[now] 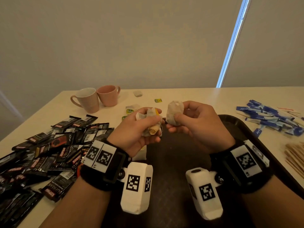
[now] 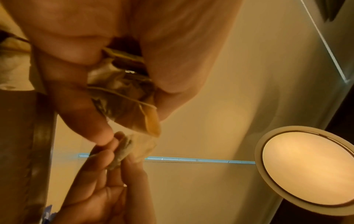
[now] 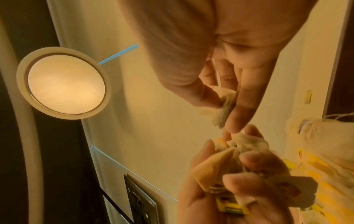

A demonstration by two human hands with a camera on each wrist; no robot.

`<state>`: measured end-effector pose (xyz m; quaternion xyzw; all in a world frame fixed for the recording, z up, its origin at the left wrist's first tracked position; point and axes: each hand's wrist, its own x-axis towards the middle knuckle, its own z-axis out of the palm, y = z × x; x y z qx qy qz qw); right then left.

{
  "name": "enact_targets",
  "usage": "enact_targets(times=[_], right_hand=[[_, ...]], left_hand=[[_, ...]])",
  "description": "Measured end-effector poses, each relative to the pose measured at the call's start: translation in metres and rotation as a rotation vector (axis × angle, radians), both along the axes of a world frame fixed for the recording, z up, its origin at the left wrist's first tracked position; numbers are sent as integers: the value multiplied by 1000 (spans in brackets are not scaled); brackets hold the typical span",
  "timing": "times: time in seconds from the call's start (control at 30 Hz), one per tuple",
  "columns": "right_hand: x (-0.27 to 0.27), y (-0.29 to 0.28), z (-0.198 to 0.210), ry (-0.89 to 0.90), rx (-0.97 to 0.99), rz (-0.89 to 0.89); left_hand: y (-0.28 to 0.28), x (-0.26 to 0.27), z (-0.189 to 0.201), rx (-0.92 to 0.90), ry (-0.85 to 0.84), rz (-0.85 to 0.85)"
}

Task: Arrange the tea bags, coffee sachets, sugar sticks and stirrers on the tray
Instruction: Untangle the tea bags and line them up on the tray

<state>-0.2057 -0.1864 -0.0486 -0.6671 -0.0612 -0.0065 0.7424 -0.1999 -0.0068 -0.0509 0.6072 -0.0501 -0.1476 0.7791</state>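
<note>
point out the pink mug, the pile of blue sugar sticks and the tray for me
pink mug (image 1: pixel 107 96), head view, on its outer wall
blue sugar sticks (image 1: pixel 269 119), head view, middle of the pile
tray (image 1: pixel 236 122), head view, on its far right rim

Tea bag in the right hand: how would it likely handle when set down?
The tea bag looks crumpled between the right hand's fingers, so probably soft and floppy. Being thin paper, it seems light and likely tearable. It should lie flat, not roll.
</note>
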Motion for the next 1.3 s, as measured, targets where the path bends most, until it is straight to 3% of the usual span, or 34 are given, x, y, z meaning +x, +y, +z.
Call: enact_targets(times=[0.1, 0.23, 0.37, 0.63, 0.8, 0.9, 1.03, 1.3], right_hand=[[-1, 0, -1, 25, 52, 16], [-1, -3, -3, -201, -261, -55], [3, -5, -8, -280, -355, -88], [19, -4, -10, -110, -598, 48], [51, 14, -1, -72, -933, 208], [67, 30, -7, 34, -955, 282], [82, 40, -18, 100, -1015, 241], [99, 23, -5, -56, -1103, 111]], left_hand=[[3, -1, -4, 44, -21, 18], [9, -1, -2, 22, -38, 35], [14, 1, 0, -9, -53, 79], [22, 5, 0, -67, -34, 127], [23, 7, 0, -125, -2, 127], [24, 7, 1, -163, 20, 124], [27, 9, 0, -193, 47, 130], [36, 17, -1, -261, 98, 212]])
